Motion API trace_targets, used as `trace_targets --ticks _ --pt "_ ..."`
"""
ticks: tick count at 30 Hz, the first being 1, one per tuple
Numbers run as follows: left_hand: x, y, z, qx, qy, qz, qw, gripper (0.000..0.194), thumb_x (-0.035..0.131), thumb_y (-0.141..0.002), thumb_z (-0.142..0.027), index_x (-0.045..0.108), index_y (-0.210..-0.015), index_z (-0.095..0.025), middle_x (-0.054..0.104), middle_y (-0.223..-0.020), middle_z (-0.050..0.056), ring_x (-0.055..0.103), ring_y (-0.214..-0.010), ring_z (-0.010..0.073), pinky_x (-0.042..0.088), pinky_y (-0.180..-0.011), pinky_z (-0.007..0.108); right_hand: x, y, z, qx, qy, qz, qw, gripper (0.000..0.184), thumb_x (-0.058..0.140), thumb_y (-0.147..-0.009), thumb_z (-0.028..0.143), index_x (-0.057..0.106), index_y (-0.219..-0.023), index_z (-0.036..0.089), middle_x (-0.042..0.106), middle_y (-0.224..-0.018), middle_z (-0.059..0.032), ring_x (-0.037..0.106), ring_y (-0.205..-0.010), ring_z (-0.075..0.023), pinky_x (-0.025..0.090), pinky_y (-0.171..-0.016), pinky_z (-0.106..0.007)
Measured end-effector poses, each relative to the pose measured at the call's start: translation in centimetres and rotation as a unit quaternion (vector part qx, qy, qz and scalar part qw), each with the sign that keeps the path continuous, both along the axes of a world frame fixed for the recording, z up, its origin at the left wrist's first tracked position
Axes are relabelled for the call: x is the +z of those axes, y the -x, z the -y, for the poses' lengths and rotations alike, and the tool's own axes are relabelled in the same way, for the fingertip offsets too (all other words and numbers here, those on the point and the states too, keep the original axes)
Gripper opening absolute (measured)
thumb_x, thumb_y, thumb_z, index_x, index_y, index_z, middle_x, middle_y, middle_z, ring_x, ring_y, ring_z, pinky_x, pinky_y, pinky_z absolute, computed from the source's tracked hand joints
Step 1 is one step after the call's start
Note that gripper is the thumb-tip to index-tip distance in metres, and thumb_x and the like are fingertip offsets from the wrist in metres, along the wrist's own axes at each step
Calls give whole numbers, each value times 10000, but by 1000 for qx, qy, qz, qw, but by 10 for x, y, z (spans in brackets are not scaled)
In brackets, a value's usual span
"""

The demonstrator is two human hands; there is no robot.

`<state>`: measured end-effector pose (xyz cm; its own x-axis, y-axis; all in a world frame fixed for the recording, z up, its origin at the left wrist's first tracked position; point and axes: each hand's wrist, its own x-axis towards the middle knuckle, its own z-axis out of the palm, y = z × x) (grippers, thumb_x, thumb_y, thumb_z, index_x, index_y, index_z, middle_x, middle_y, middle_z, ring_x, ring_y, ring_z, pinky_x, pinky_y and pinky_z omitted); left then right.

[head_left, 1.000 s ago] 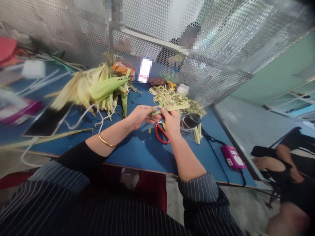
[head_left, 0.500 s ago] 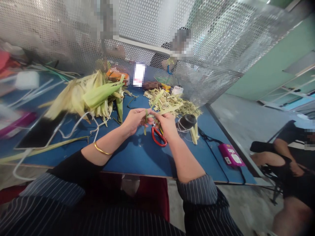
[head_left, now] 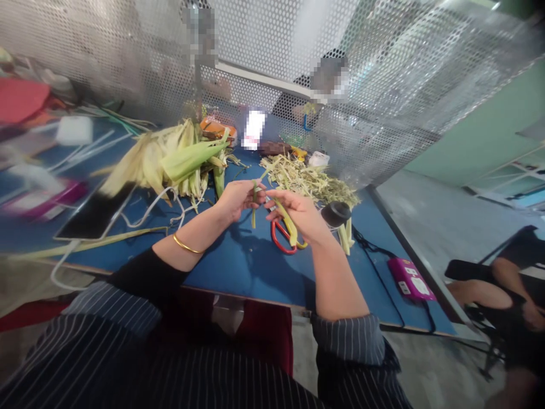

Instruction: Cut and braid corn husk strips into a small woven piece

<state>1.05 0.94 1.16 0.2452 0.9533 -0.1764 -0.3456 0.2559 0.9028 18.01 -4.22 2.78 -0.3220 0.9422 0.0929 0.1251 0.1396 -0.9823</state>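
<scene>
Over the middle of the blue table, my left hand is closed, its fingertips pinching narrow green corn husk strips; one end points up and another hangs down. Close by on the right, my right hand has its fingers bent around a paler husk strip that slants down below the palm. Where the strips meet between the fingertips is too small to make out. Beneath my right hand lie red-handled scissors, their blades largely hidden.
A heap of corn husks and a tablet-like black slab lie left. Shredded husk is piled behind my hands. Right are a black spool and a purple box. A perforated screen stands behind; people sit beyond it and at right.
The pale husk strip in my right hand pointed right and now slants down towards me. My right hand has turned more palm-up and shifted slightly right. My left hand keeps its pinch.
</scene>
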Motion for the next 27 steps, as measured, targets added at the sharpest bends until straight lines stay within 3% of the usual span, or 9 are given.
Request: trace_targets --ticks 2,4,7,10,13,18,27 --pt "-1 -3 3 -20 -16 -24 999 174 596 -825 -267 641 -752 -115 629 -584 33 581 -493 86 430 -465 189 -1 1 1 5 -43 22 999 268 612 -765 247 661 -1024 199 690 -911 -31 674 -740 -152 541 -697 -308" --pt "1 -5 7 -55 -35 -47 997 174 598 -822 -264 637 -731 -121 627 -578 35 578 -480 89 421 -456 196 -2 2 1 -49 -121 65 989 194 578 -819 286 689 -954 202 670 -797 -17 643 -670 -141 526 -668 -313" --pt "6 -7 14 -119 -67 -97 986 179 587 -827 -246 632 -699 -129 641 -593 39 588 -476 94 422 -452 204 -4 3 2 -178 -297 140 927 210 536 -873 325 713 -915 219 632 -797 -29 613 -737 -157 502 -725 -336" --pt "9 -7 19 -194 -94 -129 968 196 616 -815 -280 631 -696 -124 657 -605 53 604 -483 111 433 -448 211 -5 3 0 -223 -391 185 874 209 524 -890 315 711 -899 222 632 -955 -58 599 -916 -179 471 -828 -339" --pt "8 -7 19 -234 -92 -125 960 224 649 -798 -327 627 -719 -119 663 -618 60 626 -512 123 453 -460 210 -9 3 -3 -221 -372 239 869 242 494 -908 330 694 -840 211 662 -871 -45 605 -844 -171 455 -779 -309" --pt "5 -5 18 -232 -58 -86 967 211 660 -800 -320 632 -780 -112 669 -674 54 635 -556 114 489 -510 216 -17 3 -7 -238 -313 279 876 294 469 -916 364 683 -798 199 641 -714 -17 569 -679 -149 401 -647 -265" --pt "5 -10 23 -128 -41 -83 987 264 764 -703 -298 667 -869 -118 658 -674 27 643 -554 111 440 -448 186 -16 6 -5 -264 -282 270 882 363 446 -916 411 662 -730 187 579 -618 7 495 -589 -121 335 -582 -249"
